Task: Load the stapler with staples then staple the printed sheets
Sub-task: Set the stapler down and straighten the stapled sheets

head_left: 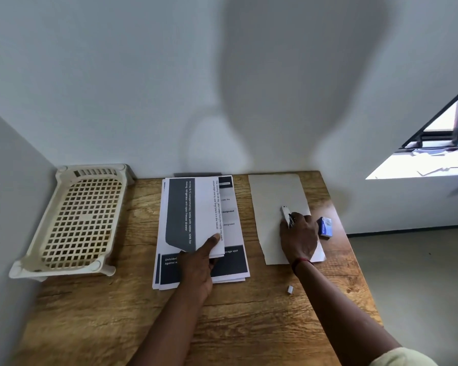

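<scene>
The left hand (pixel 196 268) is holding a few printed sheets (pixel 196 215) at their near edge. Its grip is pinching them, with the thumb lying on top and the fingers tucked underneath. These sheets are sitting raised and slightly turned above the stack (pixel 230 262) of printed pages, which is lying in the middle of the wooden bench (pixel 117 313).

The right hand (pixel 299 239) is resting on a blank sheet (pixel 273 196) to the right of the stack. Its grip is wrapping round the stapler (pixel 286 215), with the fingers curling over the rear part. The pale front end of the stapler is sticking out past the fingers, pointing toward the wall. Whether the stapler is lying open or closed is hard to tell. A red band is showing on the right wrist.

A small blue box of staples (pixel 325 227) is sitting just beside the right hand, on its right, at the edge of the blank sheet. A tiny white piece (pixel 290 289) is lying on the bare wood near the right forearm.

A cream plastic tray (pixel 82 220) with a grid of holes is standing at the left end of the bench, against the corner of the walls.
</scene>
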